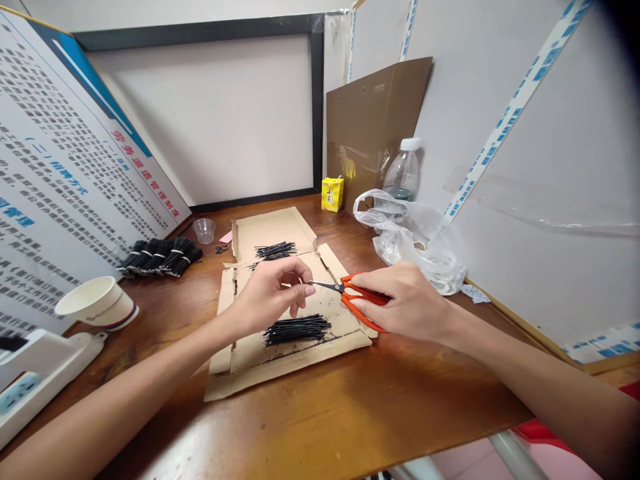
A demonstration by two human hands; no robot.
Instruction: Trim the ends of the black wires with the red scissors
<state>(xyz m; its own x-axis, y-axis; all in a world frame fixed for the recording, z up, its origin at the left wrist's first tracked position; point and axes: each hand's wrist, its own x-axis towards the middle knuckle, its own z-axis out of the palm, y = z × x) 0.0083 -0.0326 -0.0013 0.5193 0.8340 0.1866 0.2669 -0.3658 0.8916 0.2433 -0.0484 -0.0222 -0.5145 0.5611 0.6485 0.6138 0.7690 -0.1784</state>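
Red-handled scissors [359,308] are gripped in my right hand [411,299], their dark blades pointing left. The tips reach the thumb and fingertips of my left hand [273,288]. Those fingers are closed in a pinch; what they hold is too small to make out. Both hands are over a flattened cardboard box [274,223]. Nearest me on it lies a neat pile of short black wires [297,329]. Behind my left hand is a looser pile of similar black pieces [276,251], partly hidden. Dark crumbs are scattered over the cardboard.
Bundled black wires [163,256], a clear plastic cup [204,231], a paper cup [100,303] and a power strip [47,373] stand at left. A yellow carton [332,194], a bottle [404,170] and a plastic bag [400,230] are at back right. Boards enclose the table.
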